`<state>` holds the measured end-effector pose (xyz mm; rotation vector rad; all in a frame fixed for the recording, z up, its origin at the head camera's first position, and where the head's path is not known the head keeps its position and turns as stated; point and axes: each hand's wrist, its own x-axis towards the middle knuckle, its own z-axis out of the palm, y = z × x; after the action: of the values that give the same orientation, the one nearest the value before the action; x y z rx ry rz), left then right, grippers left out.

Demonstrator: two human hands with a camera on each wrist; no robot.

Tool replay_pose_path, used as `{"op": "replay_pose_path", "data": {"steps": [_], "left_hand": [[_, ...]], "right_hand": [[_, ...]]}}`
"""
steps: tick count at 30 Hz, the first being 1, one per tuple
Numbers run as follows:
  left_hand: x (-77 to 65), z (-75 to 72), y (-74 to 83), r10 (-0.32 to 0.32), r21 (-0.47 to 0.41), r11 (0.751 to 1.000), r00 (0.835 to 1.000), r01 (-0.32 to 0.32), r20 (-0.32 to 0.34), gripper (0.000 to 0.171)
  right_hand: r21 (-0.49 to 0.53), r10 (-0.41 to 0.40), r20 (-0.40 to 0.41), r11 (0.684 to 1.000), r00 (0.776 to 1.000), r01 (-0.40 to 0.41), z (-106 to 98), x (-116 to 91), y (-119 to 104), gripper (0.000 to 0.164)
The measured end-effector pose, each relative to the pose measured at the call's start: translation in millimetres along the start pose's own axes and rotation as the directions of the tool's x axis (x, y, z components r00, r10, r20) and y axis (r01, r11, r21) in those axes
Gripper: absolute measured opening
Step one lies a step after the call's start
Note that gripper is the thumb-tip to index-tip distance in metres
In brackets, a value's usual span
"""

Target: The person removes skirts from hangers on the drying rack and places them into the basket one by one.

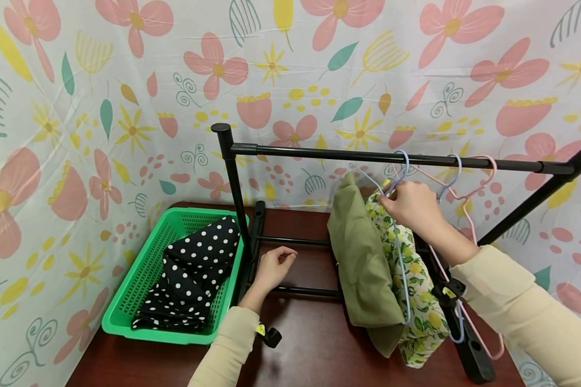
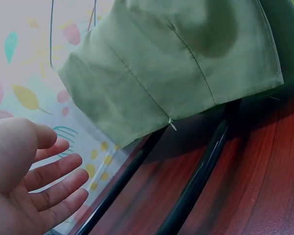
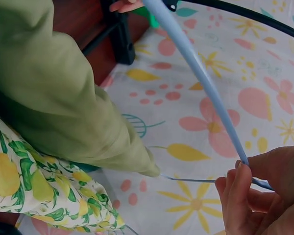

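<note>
My right hand [image 1: 411,204] pinches a light-blue hanger [image 3: 201,78] close below its hook, which loops over the rack's top rail [image 1: 310,154]. One arm of this hanger runs to the upper corner of an olive-green garment [image 1: 360,258]; how far it reaches inside is hidden. A small zip pull [image 2: 172,124] shows on the garment's lower edge in the left wrist view. Against the green garment hangs a lemon-print cloth [image 1: 418,290]. My left hand [image 1: 274,267] holds nothing; its fingers are loosely bent, left of the green garment and over the rack's base.
Left of the rack stands a green basket [image 1: 108,317] with a black polka-dot cloth [image 1: 198,274] inside. A pink hanger [image 1: 469,215] and another blue hanger hook [image 1: 457,164] hang at the right. The black rack rests on a dark red-brown table [image 1: 310,344] before flowered curtains.
</note>
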<state>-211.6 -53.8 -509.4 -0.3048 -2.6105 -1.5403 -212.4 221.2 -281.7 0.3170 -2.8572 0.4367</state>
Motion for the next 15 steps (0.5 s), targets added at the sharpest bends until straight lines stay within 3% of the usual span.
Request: {"op": "replay_pose_path", "data": {"steps": [15], "left_hand": [[1.7, 2.3, -3.0, -0.026, -0.014, 1.000, 0.999, 0.027, 0.026, 0.018]], "right_hand": [[0.015, 0.008, -0.086, 1.000, 0.996, -0.007, 4.8, 1.1, -2.1, 0.025]]}}
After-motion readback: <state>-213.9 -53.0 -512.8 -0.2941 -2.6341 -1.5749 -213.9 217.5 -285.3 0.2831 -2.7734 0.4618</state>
